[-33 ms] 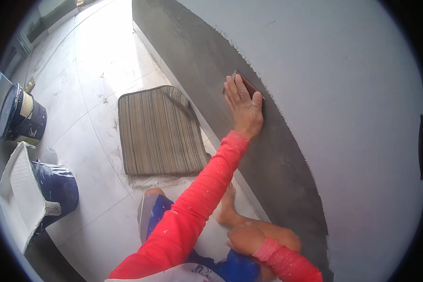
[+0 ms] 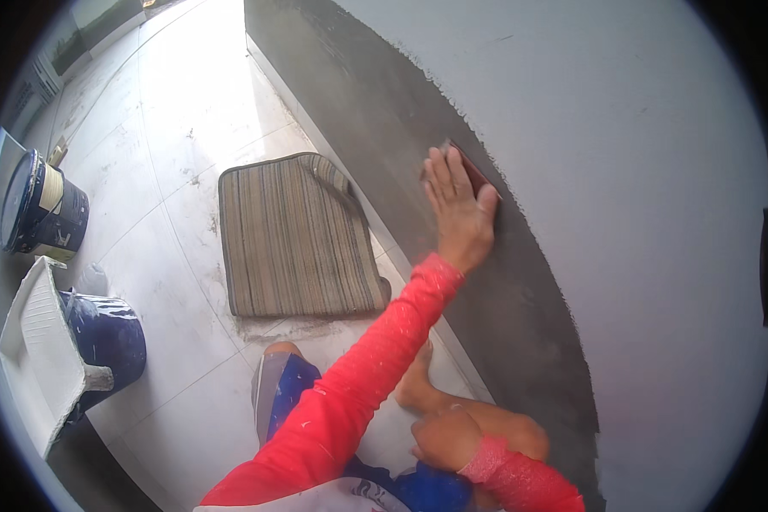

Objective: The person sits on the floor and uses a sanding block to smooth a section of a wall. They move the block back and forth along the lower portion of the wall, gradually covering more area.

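Note:
My left hand (image 2: pixel 462 209) lies against the dark grey band (image 2: pixel 520 299) along the bottom of the wall, fingers stretched upward and thumb to the right. Beneath its palm is a folded reddish-brown sheet of sandpaper (image 2: pixel 476 173), pressed to the surface; only its upper right part sticks out. My right hand (image 2: pixel 446 439) rests by my bent right leg (image 2: pixel 508 427), holding nothing that I can see. Its fingers are mostly hidden.
A striped brown mat (image 2: pixel 299 239) lies on the pale tiled floor (image 2: pixel 175 358). Along the left stand a dark blue lidded bucket (image 2: pixel 64 213) and a second blue bucket (image 2: pixel 115 337) with a white paint tray (image 2: pixel 43 358) against it. Light grey wall (image 2: pixel 648 222) rises above the band.
My left hand and the sandpaper have slid a little right and down along the wall band. My right hand stays by my leg.

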`<state>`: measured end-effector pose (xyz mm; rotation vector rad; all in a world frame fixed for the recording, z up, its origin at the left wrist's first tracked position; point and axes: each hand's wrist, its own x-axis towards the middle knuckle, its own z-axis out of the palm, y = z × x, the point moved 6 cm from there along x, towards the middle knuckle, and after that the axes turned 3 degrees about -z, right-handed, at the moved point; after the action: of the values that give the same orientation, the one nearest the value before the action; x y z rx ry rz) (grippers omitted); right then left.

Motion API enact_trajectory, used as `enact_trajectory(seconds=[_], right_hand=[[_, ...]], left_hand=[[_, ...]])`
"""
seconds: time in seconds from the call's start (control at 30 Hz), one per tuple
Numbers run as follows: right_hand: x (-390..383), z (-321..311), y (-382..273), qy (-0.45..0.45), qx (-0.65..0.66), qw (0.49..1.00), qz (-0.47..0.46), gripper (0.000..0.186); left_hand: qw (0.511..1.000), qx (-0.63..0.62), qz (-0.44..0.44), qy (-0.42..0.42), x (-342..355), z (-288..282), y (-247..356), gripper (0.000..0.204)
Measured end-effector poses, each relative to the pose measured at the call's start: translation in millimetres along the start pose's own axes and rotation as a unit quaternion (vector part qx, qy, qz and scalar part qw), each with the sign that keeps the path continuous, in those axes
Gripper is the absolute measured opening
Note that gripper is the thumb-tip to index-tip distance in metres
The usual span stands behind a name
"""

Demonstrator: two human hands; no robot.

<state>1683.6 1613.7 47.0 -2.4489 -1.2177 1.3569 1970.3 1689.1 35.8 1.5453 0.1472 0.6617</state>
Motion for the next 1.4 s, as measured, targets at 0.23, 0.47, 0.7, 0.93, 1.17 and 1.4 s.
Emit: enact_trajectory(seconds=[0.23,0.47,0.7,0.93,1.17,1.4], right_hand=[[15.9,-50.6,-34.1,0.123,-0.007,0.979,-0.160,0.020],[8.0,-84.5,-14.9,0.090,0.048,0.983,-0.154,0.032],[14.4,-117.9,-28.5,0.189,-0.014,0.965,-0.182,0.043],[-5.6,-76.1,-46.4,0.148,-0.035,0.970,-0.192,0.050],[-7.3,-69.3,-50.7,0.187,-0.082,0.965,-0.161,0.043],[-5.4,-52.6,-60.1,0.201,-0.061,0.967,-0.147,0.038]], left_hand=[[0.938,0.121,0.318,-0.070,-87.4,42.5,28.7,0.077],[0.995,0.031,0.053,0.084,125.6,-71.3,-130.5,0.075],[0.999,0.030,0.030,0.002,-189.1,57.1,-90.3,0.088],[0.998,0.041,0.008,0.040,17.4,-22.6,-163.5,0.080],[0.997,0.015,-0.058,0.052,-66.7,12.1,-167.3,0.079],[0.998,0.043,-0.005,-0.042,-89.6,11.9,-204.7,0.084]])
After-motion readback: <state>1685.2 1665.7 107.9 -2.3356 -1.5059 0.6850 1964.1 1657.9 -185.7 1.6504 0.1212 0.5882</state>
